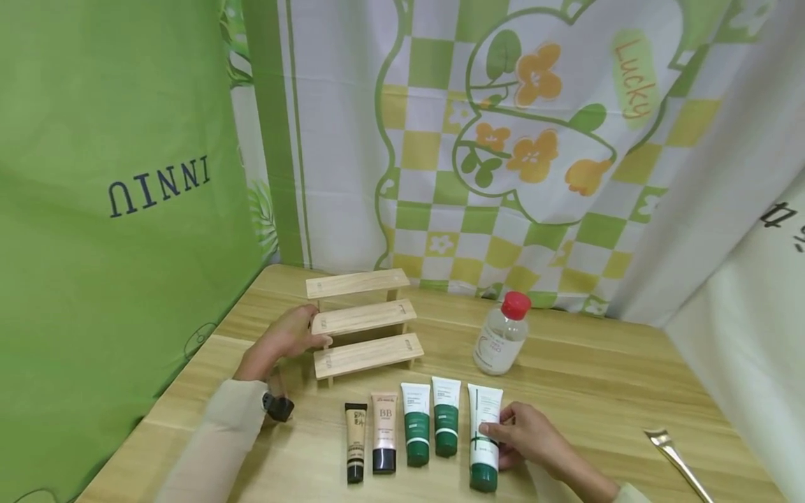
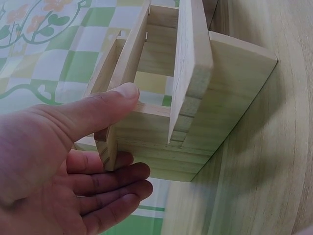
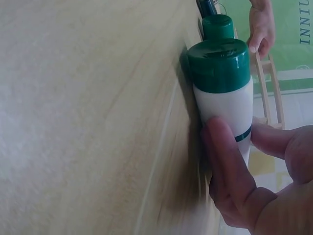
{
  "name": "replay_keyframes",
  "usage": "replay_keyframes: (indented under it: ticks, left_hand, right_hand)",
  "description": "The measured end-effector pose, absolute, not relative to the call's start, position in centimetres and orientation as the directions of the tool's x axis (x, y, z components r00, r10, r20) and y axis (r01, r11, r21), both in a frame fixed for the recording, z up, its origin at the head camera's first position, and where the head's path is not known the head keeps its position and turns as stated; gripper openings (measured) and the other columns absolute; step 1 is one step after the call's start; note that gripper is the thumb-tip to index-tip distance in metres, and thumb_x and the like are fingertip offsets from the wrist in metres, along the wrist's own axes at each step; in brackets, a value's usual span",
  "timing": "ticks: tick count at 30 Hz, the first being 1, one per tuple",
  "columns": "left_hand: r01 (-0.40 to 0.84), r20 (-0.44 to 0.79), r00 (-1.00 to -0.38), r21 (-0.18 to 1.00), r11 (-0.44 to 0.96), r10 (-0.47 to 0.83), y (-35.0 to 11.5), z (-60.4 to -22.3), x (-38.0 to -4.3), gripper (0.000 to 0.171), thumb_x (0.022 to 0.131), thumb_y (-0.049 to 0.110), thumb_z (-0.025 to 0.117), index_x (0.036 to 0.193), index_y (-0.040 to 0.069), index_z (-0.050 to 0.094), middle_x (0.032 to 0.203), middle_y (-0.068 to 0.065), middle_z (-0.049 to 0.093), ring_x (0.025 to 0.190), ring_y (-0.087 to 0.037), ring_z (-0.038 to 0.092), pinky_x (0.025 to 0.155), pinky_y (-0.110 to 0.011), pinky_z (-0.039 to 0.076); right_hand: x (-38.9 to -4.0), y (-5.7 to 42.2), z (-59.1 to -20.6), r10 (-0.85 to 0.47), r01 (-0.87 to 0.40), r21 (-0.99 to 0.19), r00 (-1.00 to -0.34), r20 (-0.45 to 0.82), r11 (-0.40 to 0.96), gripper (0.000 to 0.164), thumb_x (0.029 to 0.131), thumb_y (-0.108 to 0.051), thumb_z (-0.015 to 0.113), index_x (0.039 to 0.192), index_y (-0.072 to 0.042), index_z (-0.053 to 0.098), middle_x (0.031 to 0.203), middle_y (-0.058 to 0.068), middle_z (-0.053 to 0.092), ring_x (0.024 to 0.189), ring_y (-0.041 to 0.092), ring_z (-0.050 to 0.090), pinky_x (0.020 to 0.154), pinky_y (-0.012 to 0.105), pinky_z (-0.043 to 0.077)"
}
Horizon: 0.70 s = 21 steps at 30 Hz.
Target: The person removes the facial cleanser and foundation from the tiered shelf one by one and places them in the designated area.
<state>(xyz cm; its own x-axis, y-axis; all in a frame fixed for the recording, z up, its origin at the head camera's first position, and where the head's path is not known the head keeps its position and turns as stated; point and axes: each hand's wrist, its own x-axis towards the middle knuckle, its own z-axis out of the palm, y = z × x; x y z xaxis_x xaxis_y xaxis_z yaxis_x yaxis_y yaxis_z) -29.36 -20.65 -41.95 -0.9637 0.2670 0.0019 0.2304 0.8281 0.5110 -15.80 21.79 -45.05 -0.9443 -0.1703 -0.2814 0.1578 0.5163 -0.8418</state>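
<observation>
A three-step wooden display rack (image 1: 365,318) stands toward the back left of the table. My left hand (image 1: 293,334) is at its left end. In the left wrist view, the thumb (image 2: 110,100) of this hand lies against a step, with the fingers around the step's end. At the front, my right hand (image 1: 528,436) pinches a white squeeze tube with a green cap (image 1: 486,419) between thumb and fingers. The right wrist view shows the tube's cap (image 3: 218,66) close over the tabletop, pointing away from the palm.
Left of the held tube lie two green-and-white tubes (image 1: 417,426) (image 1: 446,419), a pink BB cream tube (image 1: 384,433) and a slim gold tube (image 1: 355,440). A clear bottle with a red cap (image 1: 501,335) stands behind. A metal utensil (image 1: 679,464) lies far right. Curtains (image 1: 352,140) border the table.
</observation>
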Motion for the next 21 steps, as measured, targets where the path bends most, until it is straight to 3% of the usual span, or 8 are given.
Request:
replay_keyframes:
  ticks: [5,21]
  left_hand:
    - [0.219,-0.006,-0.966,0.505,0.835,0.258,-20.67,-42.03,-29.21,0.051,0.086,0.031,0.076,0.117,-0.004,0.056,0.093,-0.010,0.062,0.085,-0.025,0.059,0.077,-0.043,0.051]
    - [0.256,0.023,-0.959,0.492,0.832,0.281,-20.75,-41.84,-29.16,0.051,0.086,0.032,0.076,0.116,-0.004,0.056,0.091,-0.010,0.063,0.084,-0.025,0.060,0.076,-0.043,0.050]
  right_hand:
    - [-15.84,21.90,-45.20,-0.155,0.160,-0.836,-0.948,-0.279,0.524,0.046,0.087,-0.026,0.075,0.101,0.010,0.049,0.073,0.011,0.065,0.057,0.017,0.064,0.054,0.036,0.056]
    - [-15.96,21.88,-45.38,-0.148,0.194,-0.845,-0.941,-0.304,0.499,0.037,0.091,-0.020,0.071,0.100,0.012,0.053,0.077,0.012,0.064,0.059,0.018,0.064,0.056,0.036,0.057]
